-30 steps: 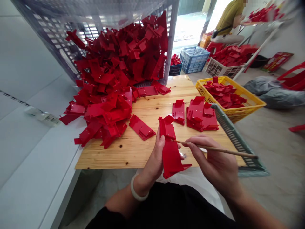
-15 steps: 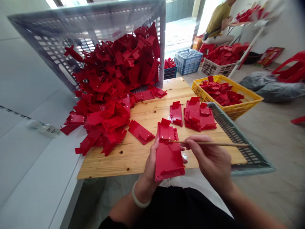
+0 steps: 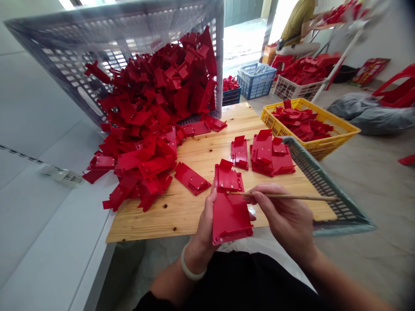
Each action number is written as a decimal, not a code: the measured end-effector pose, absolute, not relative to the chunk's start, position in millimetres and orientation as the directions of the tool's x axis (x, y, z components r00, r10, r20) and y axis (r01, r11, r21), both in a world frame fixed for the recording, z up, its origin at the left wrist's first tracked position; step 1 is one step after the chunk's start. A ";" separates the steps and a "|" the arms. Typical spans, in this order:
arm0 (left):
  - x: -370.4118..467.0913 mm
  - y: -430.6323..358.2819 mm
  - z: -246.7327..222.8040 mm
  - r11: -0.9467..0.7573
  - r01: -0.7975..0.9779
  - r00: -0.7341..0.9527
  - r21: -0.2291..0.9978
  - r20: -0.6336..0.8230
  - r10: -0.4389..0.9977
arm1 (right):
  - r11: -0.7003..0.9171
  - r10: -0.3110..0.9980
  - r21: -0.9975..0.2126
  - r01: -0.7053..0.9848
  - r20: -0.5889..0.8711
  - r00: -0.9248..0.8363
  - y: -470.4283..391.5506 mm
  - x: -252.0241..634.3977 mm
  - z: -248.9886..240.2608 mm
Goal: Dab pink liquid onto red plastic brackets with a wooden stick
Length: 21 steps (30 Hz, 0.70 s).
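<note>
My left hand point(image 3: 204, 220) is closed around a red plastic panel point(image 3: 231, 216), which has a raised flap at its top and small round bosses at its corners. Between the fingers of my right hand point(image 3: 285, 214) is a thin wooden stick point(image 3: 298, 197), held like a pen. Its left tip lies at the cross ridge of the panel; whether it presses there I cannot tell. A loose red panel point(image 3: 192, 178) lies on the wooden table just left of my left hand. Beyond my hands lie a single red panel point(image 3: 239, 153) and a small stack of red panels point(image 3: 270, 155).
A large tilted crate point(image 3: 221, 56) spills a heap of red parts point(image 3: 142, 160) onto the wooden table point(image 3: 145, 226). Beside the table's right edge are a grey-green crate point(image 3: 356, 216) and a yellow crate point(image 3: 343, 131) of red parts. Farther back, a person point(image 3: 296, 26) sits near more crates.
The camera view has shifted slightly. Both hands keep their holds, and the stick's tip stays near the panel's ridge, with little visible movement.
</note>
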<state>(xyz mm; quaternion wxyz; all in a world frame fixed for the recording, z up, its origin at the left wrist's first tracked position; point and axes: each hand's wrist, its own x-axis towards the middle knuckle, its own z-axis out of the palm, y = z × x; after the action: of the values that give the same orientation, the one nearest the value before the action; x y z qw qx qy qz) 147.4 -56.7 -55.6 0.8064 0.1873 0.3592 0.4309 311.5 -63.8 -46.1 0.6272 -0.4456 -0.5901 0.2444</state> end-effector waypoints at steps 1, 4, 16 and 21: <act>147.1 -56.3 -55.1 0.557 -0.555 0.368 0.618 -0.418 0.830 | 0.479 0.835 -0.850 0.221 0.519 0.184 -63.7 312.4 -46.6; 146.4 -55.2 -53.9 0.541 -0.539 0.381 0.645 -0.386 0.840 | 0.461 0.840 -0.860 0.219 0.502 0.205 -63.2 315.5 -47.2; 154.8 -29.6 -60.6 0.423 -0.540 0.267 0.728 -0.328 0.906 | 0.499 0.799 -0.845 0.194 0.535 0.276 -63.5 324.7 -46.3; 185.3 53.8 -72.9 0.065 -0.153 0.237 0.986 -0.027 0.971 | 0.506 0.711 -0.849 0.155 0.512 0.482 -60.6 347.8 -51.7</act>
<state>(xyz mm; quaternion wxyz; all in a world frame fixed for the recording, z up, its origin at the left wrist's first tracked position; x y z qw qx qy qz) 185.3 53.8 -72.9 0.6054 0.5022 0.4074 0.4640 347.8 -60.6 -51.7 0.7283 -0.4590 -0.4718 0.1908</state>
